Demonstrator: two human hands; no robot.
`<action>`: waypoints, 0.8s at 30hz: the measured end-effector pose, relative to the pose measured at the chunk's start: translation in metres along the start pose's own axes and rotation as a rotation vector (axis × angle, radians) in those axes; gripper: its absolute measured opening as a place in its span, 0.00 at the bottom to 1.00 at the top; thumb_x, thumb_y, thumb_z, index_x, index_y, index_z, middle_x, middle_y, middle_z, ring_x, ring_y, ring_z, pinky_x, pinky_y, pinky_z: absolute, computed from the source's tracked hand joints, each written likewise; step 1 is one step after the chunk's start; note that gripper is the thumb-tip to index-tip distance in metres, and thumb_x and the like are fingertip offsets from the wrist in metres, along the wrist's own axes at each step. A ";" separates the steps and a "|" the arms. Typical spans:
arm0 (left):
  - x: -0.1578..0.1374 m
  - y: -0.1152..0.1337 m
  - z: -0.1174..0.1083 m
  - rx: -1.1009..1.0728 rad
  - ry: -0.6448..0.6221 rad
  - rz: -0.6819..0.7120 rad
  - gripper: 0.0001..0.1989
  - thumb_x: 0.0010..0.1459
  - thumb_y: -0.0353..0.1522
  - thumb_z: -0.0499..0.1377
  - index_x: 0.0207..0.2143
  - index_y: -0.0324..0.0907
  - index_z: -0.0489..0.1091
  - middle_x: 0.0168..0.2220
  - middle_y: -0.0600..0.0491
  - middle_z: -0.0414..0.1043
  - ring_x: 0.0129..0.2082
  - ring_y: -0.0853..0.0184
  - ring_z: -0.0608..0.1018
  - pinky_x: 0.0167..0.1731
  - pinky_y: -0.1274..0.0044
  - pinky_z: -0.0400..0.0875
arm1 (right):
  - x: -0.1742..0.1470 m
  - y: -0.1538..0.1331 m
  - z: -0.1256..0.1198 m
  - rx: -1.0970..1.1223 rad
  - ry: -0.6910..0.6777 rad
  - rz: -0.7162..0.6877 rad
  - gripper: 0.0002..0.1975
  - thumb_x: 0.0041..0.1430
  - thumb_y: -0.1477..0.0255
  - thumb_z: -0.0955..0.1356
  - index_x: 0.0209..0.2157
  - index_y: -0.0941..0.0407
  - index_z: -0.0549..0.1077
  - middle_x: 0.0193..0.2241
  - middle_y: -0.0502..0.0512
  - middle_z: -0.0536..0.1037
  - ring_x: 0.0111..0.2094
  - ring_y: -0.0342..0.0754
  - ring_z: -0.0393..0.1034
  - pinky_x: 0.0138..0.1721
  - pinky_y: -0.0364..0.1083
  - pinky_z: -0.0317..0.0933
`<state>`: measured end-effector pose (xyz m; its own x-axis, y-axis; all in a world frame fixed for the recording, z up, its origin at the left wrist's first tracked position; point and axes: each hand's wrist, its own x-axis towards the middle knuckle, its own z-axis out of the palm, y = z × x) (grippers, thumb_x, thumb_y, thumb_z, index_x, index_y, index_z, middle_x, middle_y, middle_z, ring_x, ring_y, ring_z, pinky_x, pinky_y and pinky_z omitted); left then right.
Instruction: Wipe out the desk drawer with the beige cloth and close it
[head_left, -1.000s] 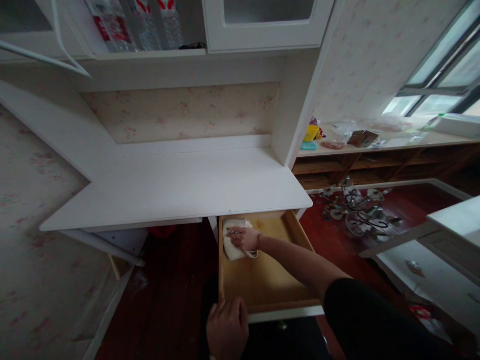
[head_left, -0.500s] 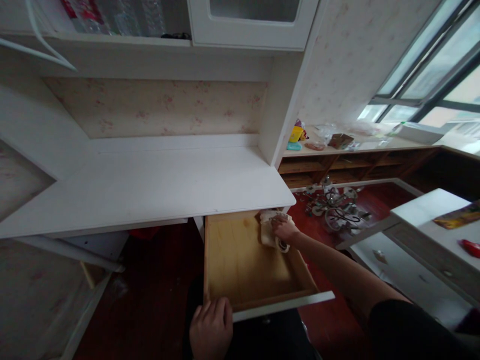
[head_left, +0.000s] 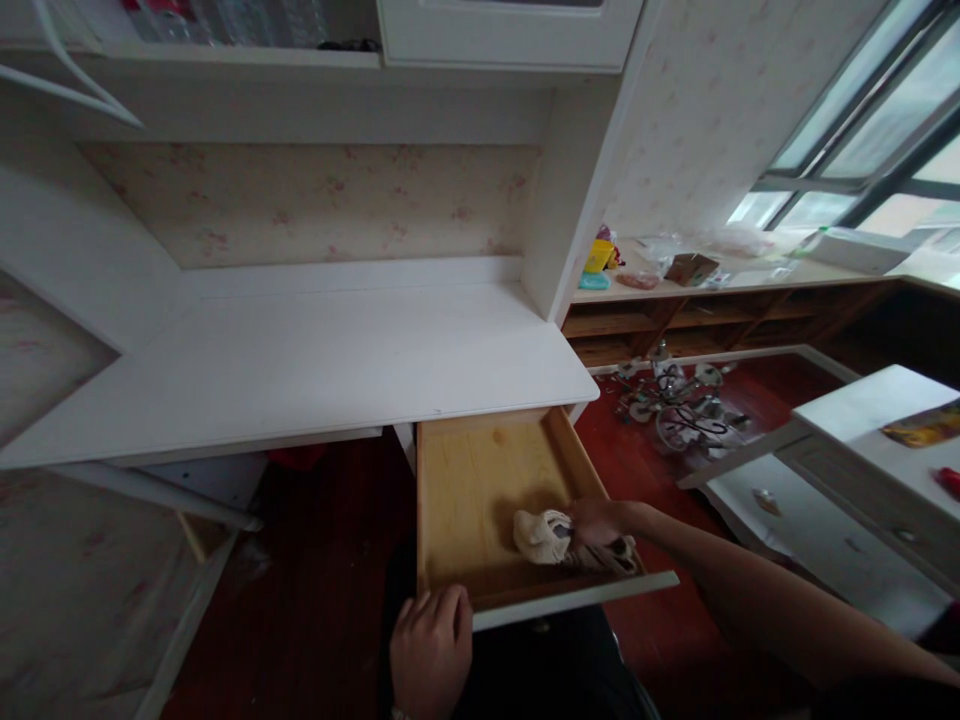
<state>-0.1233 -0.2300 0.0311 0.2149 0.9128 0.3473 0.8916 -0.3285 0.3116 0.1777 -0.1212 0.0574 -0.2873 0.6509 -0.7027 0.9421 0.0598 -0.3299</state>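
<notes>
A wooden drawer [head_left: 472, 480] is pulled out from under the white desk [head_left: 352, 360], and its inside is bare apart from the cloth. My right hand [head_left: 592, 525] is closed on a cream cloth [head_left: 541, 537], bunched near the drawer's front right corner. Part of the cloth trails along the front wall, and the fingertips are partly hidden. At the front left corner, my left hand [head_left: 433, 645] grips the drawer's front edge with its fingers curled over the top.
Above the desk, plastic bottles [head_left: 247, 22] stand on a shelf. A dismantled metal light fixture [head_left: 682, 405] lies on the red floor to the right, near a white drawer cabinet [head_left: 847, 500]. A low wooden shelf unit [head_left: 675, 305] runs beneath the window.
My right hand has brought the cloth from the drawer's back right toward its front right corner. My left hand keeps its hold on the drawer front. The view has shifted slightly.
</notes>
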 end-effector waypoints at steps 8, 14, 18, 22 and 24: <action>-0.003 -0.004 0.004 -0.003 0.030 0.001 0.11 0.59 0.29 0.51 0.29 0.46 0.71 0.25 0.57 0.73 0.27 0.69 0.73 0.31 0.74 0.59 | 0.034 -0.053 0.018 0.492 -0.045 -0.155 0.13 0.42 0.73 0.70 0.34 0.57 0.78 0.30 0.52 0.78 0.33 0.47 0.71 0.32 0.40 0.61; -0.003 -0.006 0.007 -0.017 0.073 0.025 0.11 0.59 0.29 0.51 0.28 0.46 0.70 0.23 0.57 0.72 0.25 0.69 0.72 0.30 0.74 0.58 | 0.080 -0.128 0.067 1.257 0.020 -0.137 0.14 0.47 0.68 0.68 0.37 0.59 0.74 0.32 0.55 0.78 0.31 0.48 0.73 0.33 0.46 0.66; -0.004 -0.007 0.012 -0.006 0.102 -0.016 0.10 0.59 0.29 0.51 0.25 0.46 0.69 0.22 0.57 0.70 0.24 0.69 0.72 0.30 0.73 0.57 | 0.109 -0.170 0.074 1.468 0.216 -0.082 0.12 0.47 0.71 0.67 0.37 0.58 0.71 0.28 0.53 0.77 0.28 0.46 0.72 0.31 0.45 0.66; -0.007 -0.008 0.018 0.013 0.092 -0.040 0.11 0.58 0.30 0.51 0.24 0.45 0.67 0.21 0.56 0.70 0.25 0.68 0.72 0.31 0.73 0.57 | 0.139 -0.184 0.044 1.249 0.413 -0.007 0.12 0.50 0.72 0.65 0.38 0.58 0.70 0.26 0.53 0.76 0.25 0.45 0.71 0.26 0.43 0.64; -0.008 -0.007 0.019 0.020 0.084 -0.043 0.11 0.58 0.30 0.51 0.23 0.45 0.67 0.20 0.56 0.69 0.24 0.68 0.72 0.31 0.72 0.57 | 0.158 -0.186 0.021 1.170 0.465 -0.015 0.13 0.50 0.71 0.65 0.39 0.58 0.70 0.27 0.53 0.76 0.26 0.45 0.70 0.27 0.42 0.62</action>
<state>-0.1241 -0.2298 0.0093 0.1425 0.9023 0.4069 0.9072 -0.2835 0.3110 -0.0463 -0.0454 -0.0054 0.0155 0.8745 -0.4847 0.1547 -0.4810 -0.8629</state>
